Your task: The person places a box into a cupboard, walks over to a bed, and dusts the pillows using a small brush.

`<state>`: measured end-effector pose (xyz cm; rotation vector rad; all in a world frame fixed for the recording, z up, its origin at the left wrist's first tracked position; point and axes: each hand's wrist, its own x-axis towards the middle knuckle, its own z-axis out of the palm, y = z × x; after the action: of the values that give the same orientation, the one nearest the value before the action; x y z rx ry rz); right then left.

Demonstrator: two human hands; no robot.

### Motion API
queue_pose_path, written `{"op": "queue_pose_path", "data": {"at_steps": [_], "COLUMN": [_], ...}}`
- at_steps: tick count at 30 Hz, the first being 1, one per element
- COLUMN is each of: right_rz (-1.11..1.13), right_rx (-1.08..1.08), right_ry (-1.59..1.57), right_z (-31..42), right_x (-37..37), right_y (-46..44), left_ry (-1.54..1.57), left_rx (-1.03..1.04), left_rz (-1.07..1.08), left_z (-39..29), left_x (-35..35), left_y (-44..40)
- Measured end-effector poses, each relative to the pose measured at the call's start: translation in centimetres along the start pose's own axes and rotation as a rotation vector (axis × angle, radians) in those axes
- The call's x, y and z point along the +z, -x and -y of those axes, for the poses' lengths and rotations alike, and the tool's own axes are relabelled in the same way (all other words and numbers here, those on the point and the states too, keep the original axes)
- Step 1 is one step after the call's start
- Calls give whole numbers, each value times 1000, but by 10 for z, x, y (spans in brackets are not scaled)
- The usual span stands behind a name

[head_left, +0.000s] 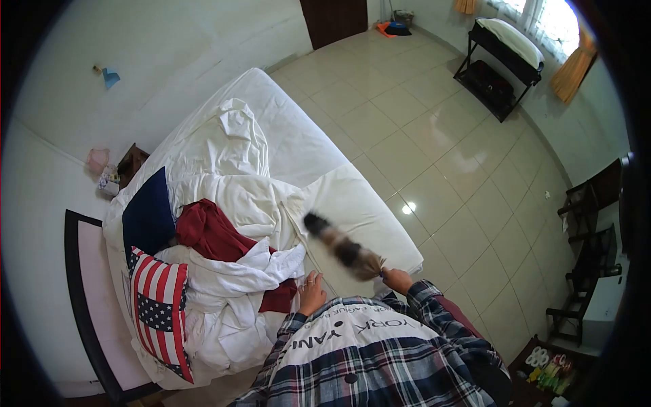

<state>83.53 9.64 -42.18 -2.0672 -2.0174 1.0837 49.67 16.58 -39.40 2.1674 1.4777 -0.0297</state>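
Observation:
My right hand [397, 279] is closed round the handle end of a feather duster [346, 249], its brown and black feathers smeared by motion. The duster reaches to the left over the white sheet [332, 197] near the bed's edge; whether it touches the sheet I cannot tell. My left hand [312, 293] rests on the bed with its fingers stretched out, beside a rumpled white cloth [261, 264]. Just left of that hand, part of a dark red cloth [213, 230] shows from under the white one.
A dark blue pillow [150, 211] and a flag-patterned cushion [160, 308] lie at the headboard side. Tiled floor [434, 156] runs along the bed's right. Farther off stand a black rack [502, 74], a dark wooden chair [580, 203] and a broom [398, 29].

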Motion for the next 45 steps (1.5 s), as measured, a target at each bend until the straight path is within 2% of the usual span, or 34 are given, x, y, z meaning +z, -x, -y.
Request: {"op": "queue_pose_path", "data": {"at_steps": [3,6,7,8,11,12,16,17,19,20,22,25,26,29,33,36,39,43,45], "right_rz": [142,-66,-142,-250,-421,-440,-198,-49,8,-3,-23,12,-8,-130,-200,-29,-17,-312,-511], "right_rx": [-147,-221,-242,-236,13,38,-99,-120,-260,-261,-256,-422,-439,-282,-17,-115,-230,-45,54], "right_ry": [34,-21,-44,-90,-338,-371,-279,-145,-236,-207,-152,0,18,-114,-191,-91,-78,-287,-380], "right_z": [7,-12,-15,-19,-23,-26,-15,2,17,23,33,38,38,19,1,-16,-35,-45,-41], "right_x": [-36,-65,-77,-81,-94,-90,-56,-55,-34,-37,-54,-90,-100,-85,-70,-76,-93,-120,-144], "right_y": [1,-9,-14,-24,-69,-81,-92,-87,-84,-85,-76,-68,-63,-64,-55,-33,-22,-27,-38], "left_ry": [-40,108,121,133,112,93,121,117,124,133,129,78,-30,169,143,155,-122,147,56], "left_rx": [-88,-204,-202,-199,-208,-213,-215,-219,-249,-274,-295,-368,-353,-281,-118,-42,-112,33,84], "left_rz": [46,195,170,146,5,-52,-89,-87,-43,-4,38,162,174,51,-88,-99,4,-74,-27], "left_z": [-1,-12,-14,-13,-21,-23,-21,-21,-23,-24,-20,7,7,3,-18,-37,-53,-70,-87], "left_x": [22,20,20,25,22,19,9,6,0,-3,-3,22,22,10,-6,-20,-27,-29,-35], "left_y": [-3,-6,-8,-9,-18,-22,-37,-38,-37,-35,-31,-26,-24,-25,-39,-60,-86,-125,-138]}}
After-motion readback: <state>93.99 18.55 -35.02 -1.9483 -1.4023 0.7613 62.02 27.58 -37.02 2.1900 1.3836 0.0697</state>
